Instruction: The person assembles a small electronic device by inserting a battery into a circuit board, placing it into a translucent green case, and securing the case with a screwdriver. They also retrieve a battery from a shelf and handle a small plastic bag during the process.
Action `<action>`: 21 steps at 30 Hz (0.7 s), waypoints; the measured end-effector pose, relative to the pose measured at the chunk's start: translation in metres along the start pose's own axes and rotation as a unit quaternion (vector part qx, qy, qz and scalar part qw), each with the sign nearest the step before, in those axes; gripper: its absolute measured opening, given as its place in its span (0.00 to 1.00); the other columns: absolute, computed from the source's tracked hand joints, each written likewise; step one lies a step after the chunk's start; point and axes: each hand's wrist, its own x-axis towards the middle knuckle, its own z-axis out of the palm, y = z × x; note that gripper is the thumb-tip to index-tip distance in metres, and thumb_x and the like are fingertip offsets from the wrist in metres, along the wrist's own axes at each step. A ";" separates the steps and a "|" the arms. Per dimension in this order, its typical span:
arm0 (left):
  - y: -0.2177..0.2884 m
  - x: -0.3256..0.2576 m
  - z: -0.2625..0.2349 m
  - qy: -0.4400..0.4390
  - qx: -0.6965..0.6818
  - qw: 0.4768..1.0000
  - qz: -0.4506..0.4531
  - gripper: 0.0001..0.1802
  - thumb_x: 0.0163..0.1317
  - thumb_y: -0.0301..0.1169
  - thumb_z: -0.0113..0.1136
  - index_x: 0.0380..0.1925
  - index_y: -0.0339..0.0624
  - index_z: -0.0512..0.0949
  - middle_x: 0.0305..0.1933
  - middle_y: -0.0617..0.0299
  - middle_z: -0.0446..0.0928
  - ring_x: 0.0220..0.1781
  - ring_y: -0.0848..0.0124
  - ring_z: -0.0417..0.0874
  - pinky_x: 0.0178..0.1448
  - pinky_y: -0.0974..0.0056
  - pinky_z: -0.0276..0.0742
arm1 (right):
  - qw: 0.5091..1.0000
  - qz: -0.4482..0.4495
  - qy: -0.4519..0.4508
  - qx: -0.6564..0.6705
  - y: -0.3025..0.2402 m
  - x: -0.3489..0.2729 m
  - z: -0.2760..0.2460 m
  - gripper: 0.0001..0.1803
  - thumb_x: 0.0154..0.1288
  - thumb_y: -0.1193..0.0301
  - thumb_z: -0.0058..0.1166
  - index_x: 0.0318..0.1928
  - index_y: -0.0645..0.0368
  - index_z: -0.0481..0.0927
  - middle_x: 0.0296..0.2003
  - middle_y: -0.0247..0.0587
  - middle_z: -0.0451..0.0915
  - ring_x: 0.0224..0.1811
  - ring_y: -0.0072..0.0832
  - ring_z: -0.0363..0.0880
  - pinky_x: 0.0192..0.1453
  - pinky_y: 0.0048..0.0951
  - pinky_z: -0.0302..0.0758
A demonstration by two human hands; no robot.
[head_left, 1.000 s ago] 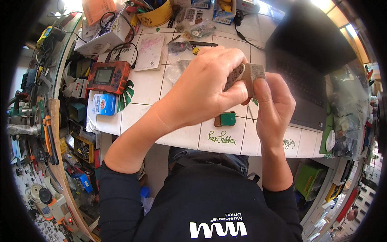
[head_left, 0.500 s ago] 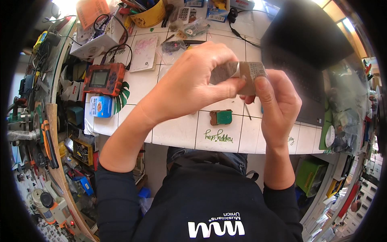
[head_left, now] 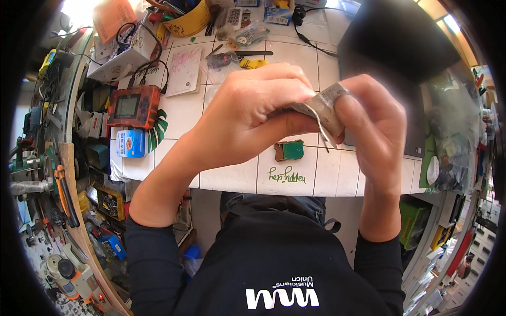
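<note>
The left hand (head_left: 253, 113) and the right hand (head_left: 375, 122) hold a bent grey-brown sheet (head_left: 328, 109). Nearer the body than the left hand, a green-and-brown piece (head_left: 292, 151) lies on the white table (head_left: 229, 176). Beyond the right hand is a dark laptop (head_left: 395, 47).

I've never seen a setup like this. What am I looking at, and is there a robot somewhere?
There's no robot here, just a person working bare-handed. A wide fisheye camera worn on the head looks down, so straight edges bend near the rim. The left hand and right hand hold a bent grey-brown sheet between them. On the white tiled table, nearer the body, lies a small green-and-brown piece; to the left are an orange-red device with a screen and a blue-and-white box, to the right a dark laptop.
</note>
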 end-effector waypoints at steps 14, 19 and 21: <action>0.015 0.005 0.002 0.083 0.287 0.954 0.009 0.19 0.50 0.33 0.66 0.43 0.40 0.79 0.35 0.59 0.72 0.39 0.69 0.71 0.43 0.65 0.68 | 0.988 -0.058 0.132 -0.059 0.024 -0.011 0.013 0.07 0.63 0.75 0.55 0.38 0.67 0.76 0.29 0.36 0.80 0.31 0.17 0.79 0.34 0.15 0.74; 0.017 0.006 0.016 0.072 0.048 0.988 -0.130 0.20 0.53 0.26 0.60 0.48 0.39 0.75 0.24 0.67 0.68 0.27 0.79 0.69 0.36 0.73 0.68 | 0.991 -0.050 0.126 0.003 0.025 -0.013 0.015 0.08 0.64 0.77 0.54 0.41 0.69 0.75 0.31 0.39 0.81 0.34 0.21 0.81 0.37 0.18 0.76; 0.018 0.008 0.015 0.072 0.021 0.985 -0.153 0.16 0.53 0.22 0.57 0.44 0.38 0.75 0.23 0.69 0.67 0.26 0.82 0.68 0.36 0.73 0.70 | 0.992 -0.046 0.114 0.033 0.022 -0.014 0.016 0.08 0.65 0.76 0.53 0.41 0.69 0.75 0.31 0.40 0.81 0.34 0.22 0.81 0.38 0.19 0.77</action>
